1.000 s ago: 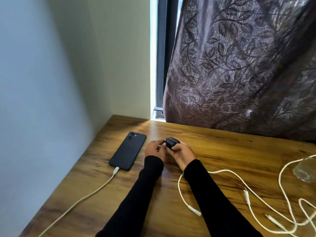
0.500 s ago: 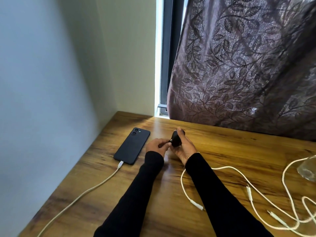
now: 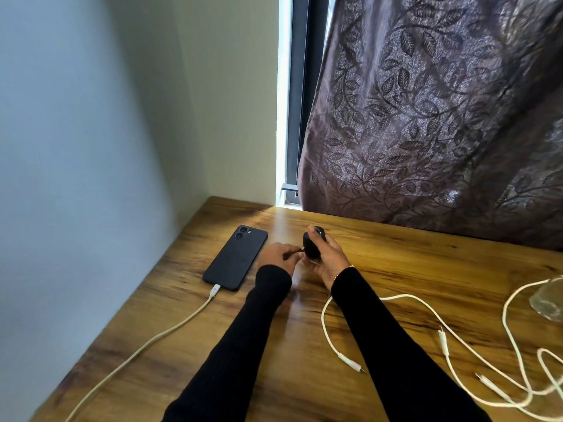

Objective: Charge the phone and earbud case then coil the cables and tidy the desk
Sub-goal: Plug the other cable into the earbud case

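Observation:
A black phone (image 3: 236, 257) lies face down on the wooden desk (image 3: 411, 269) near the left wall, with a white cable (image 3: 158, 336) plugged into its near end. My right hand (image 3: 327, 258) grips a small black earbud case (image 3: 311, 243), held upright just above the desk. My left hand (image 3: 278, 255) pinches a small dark plug (image 3: 300, 250) whose tip meets the case's left side. A white multi-head cable (image 3: 432, 318) trails from under my right forearm across the desk to the right.
Loose white connector ends (image 3: 350, 362) lie near the front of the desk, with tangled cable loops (image 3: 518, 360) at the right. A clear glass object (image 3: 548, 300) sits at the right edge. A patterned curtain (image 3: 426, 117) hangs behind the desk; walls close the left side.
My right hand has turned the earbud case from lying flat to standing upright. My left hand has brought the plug against its side. The view has shifted slightly.

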